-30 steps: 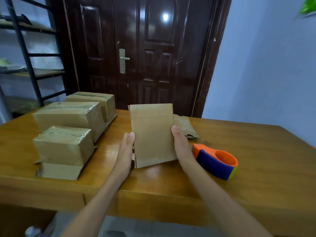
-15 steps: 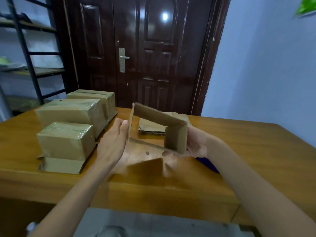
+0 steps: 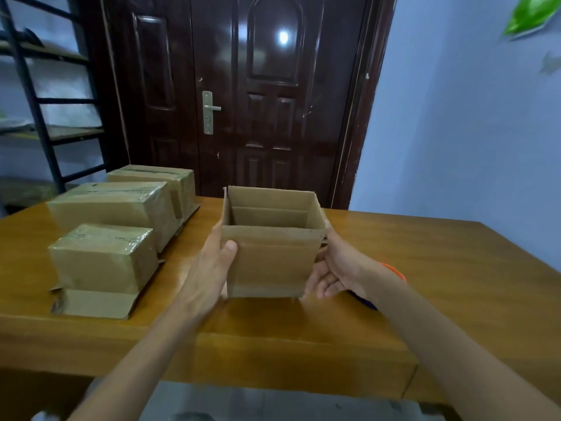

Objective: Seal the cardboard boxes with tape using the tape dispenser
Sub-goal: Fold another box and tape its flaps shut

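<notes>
An open cardboard box [image 3: 270,259] is held upright just above the wooden table [image 3: 425,268], its top flaps standing up and its inside showing. My left hand [image 3: 212,265] grips its left side with the thumb on the front face. My right hand [image 3: 337,268] holds its right side, fingers curled under the lower corner. The orange and blue tape dispenser [image 3: 394,273] lies on the table behind my right wrist, mostly hidden. Three taped boxes stand at the left: a small near one [image 3: 103,259], a longer middle one [image 3: 115,208] and a far one [image 3: 158,179].
A flat cardboard piece [image 3: 94,303] lies under the nearest taped box. A dark wooden door [image 3: 258,101] stands behind the table, a black metal shelf rack [image 3: 39,117] at the far left, a blue wall [image 3: 470,132] at the right.
The flat cardboard blank that both hands held has been opened into a square box and turned upright. My right arm now covers most of the tape dispenser.
</notes>
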